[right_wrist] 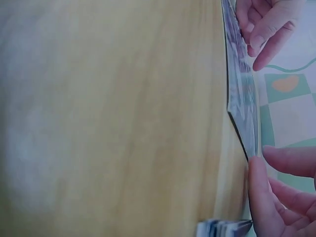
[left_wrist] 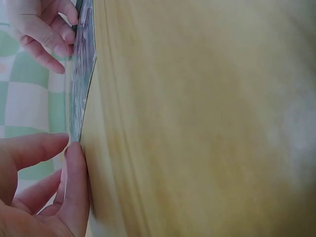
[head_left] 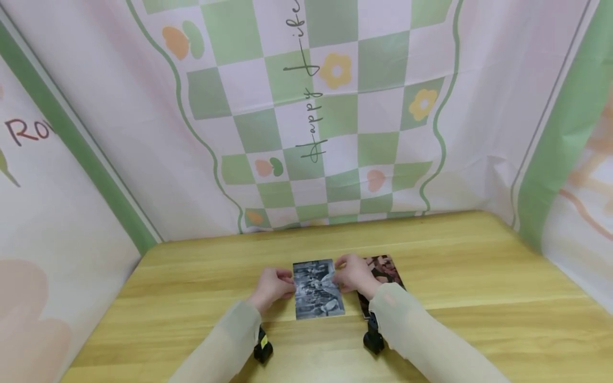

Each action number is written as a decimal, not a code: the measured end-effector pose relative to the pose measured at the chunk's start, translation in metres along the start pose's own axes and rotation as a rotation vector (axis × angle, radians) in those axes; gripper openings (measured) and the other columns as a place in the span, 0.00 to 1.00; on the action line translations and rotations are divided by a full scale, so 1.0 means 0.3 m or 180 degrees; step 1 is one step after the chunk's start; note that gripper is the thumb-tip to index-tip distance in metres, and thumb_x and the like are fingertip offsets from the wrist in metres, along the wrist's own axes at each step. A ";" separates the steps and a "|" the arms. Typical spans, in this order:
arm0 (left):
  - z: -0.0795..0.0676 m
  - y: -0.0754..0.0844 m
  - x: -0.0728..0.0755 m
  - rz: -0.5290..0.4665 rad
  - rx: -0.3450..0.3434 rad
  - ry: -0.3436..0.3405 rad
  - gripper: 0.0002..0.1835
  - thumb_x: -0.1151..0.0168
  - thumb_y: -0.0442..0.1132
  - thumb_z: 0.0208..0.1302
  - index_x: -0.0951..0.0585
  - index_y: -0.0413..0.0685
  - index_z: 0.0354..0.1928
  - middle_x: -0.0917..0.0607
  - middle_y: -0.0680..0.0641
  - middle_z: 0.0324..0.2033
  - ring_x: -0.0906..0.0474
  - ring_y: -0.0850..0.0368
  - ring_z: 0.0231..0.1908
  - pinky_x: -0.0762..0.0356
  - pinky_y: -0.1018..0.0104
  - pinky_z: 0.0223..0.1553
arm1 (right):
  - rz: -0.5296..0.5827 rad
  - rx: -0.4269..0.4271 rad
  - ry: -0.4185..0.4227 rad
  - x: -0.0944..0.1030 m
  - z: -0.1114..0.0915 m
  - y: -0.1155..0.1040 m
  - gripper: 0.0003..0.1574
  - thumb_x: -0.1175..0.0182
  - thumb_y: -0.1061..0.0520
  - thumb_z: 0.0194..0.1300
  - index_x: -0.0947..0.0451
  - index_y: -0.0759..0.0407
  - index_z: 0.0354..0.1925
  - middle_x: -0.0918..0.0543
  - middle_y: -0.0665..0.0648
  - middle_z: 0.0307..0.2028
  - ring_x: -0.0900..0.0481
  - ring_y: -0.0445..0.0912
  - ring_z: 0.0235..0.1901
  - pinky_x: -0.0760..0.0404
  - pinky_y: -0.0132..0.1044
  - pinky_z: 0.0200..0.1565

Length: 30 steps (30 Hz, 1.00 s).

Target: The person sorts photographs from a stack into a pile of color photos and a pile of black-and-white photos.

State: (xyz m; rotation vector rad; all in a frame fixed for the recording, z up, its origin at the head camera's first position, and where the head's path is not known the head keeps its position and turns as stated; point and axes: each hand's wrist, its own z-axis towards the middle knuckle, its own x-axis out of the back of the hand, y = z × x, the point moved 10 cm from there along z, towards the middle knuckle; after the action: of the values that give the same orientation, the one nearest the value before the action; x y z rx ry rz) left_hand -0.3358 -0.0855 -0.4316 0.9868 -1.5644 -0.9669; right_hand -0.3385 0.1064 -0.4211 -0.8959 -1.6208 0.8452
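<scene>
A black-and-white picture card lies upright in the head view, flat and close over the wooden table. My left hand pinches its left edge between thumb and forefinger. On the opposite edge, my right hand holds the card with thumb and fingertips. In the left wrist view, the card appears nearly edge-on between the two hands. Partly hidden beneath the right hand and sleeve is a dark reddish picture card. The right wrist view shows a small stack of cards near the right thumb.
The wooden table reaches back to a hanging cloth with green checks and flowers. More printed cloth hangs at both sides. A black wrist camera sits under the left sleeve, another camera under the right.
</scene>
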 end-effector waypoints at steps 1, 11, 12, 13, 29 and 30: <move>0.000 -0.001 0.001 -0.0013 -0.0011 0.0002 0.24 0.38 0.20 0.50 0.26 0.22 0.52 0.17 0.36 0.35 0.19 0.55 0.31 0.15 0.63 0.36 | 0.0013 0.0003 -0.0020 -0.001 0.001 0.001 0.25 0.41 0.68 0.58 0.30 0.72 0.55 0.20 0.66 0.39 0.22 0.47 0.24 0.15 0.42 0.31; -0.010 0.030 0.008 -0.0122 -0.0069 -0.0024 0.22 0.40 0.22 0.54 0.27 0.24 0.54 0.18 0.36 0.38 0.18 0.53 0.33 0.15 0.60 0.37 | 0.0137 0.0068 -0.0043 0.043 -0.012 -0.037 0.27 0.41 0.66 0.60 0.32 0.71 0.57 0.20 0.66 0.39 0.17 0.51 0.31 0.14 0.44 0.32; -0.011 0.036 0.007 -0.0098 -0.0075 -0.0040 0.22 0.40 0.22 0.54 0.27 0.24 0.54 0.18 0.36 0.39 0.18 0.53 0.34 0.15 0.60 0.37 | 0.0183 0.0081 -0.0048 0.050 -0.014 -0.041 0.27 0.41 0.66 0.60 0.32 0.71 0.58 0.20 0.67 0.40 0.18 0.52 0.32 0.14 0.44 0.33; -0.013 0.043 0.004 -0.0086 -0.0084 -0.0061 0.23 0.40 0.23 0.55 0.27 0.25 0.54 0.18 0.35 0.39 0.18 0.53 0.34 0.15 0.60 0.37 | 0.0221 0.0097 -0.0058 0.056 -0.017 -0.044 0.27 0.41 0.66 0.61 0.32 0.71 0.58 0.21 0.66 0.40 0.18 0.52 0.33 0.14 0.45 0.34; -0.040 0.151 -0.103 -0.0342 -0.0103 -0.0305 0.20 0.37 0.28 0.58 0.25 0.30 0.54 0.19 0.43 0.38 0.20 0.58 0.36 0.16 0.61 0.44 | 0.0242 0.0471 -0.0077 0.202 -0.086 -0.100 0.29 0.42 0.64 0.62 0.34 0.72 0.60 0.19 0.67 0.42 0.18 0.54 0.38 0.14 0.42 0.35; -0.042 0.158 -0.108 -0.0377 -0.0102 -0.0303 0.20 0.37 0.28 0.58 0.25 0.30 0.54 0.19 0.43 0.38 0.20 0.58 0.36 0.16 0.61 0.44 | 0.0214 0.0485 -0.0071 0.212 -0.092 -0.101 0.29 0.42 0.63 0.62 0.34 0.71 0.60 0.19 0.66 0.42 0.18 0.52 0.35 0.14 0.42 0.35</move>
State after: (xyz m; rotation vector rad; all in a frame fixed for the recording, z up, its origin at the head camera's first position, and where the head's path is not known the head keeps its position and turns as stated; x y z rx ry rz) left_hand -0.3242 -0.0401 -0.3958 1.0335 -1.5777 -1.1324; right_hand -0.3264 0.1505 -0.3607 -0.8395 -1.5299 1.0148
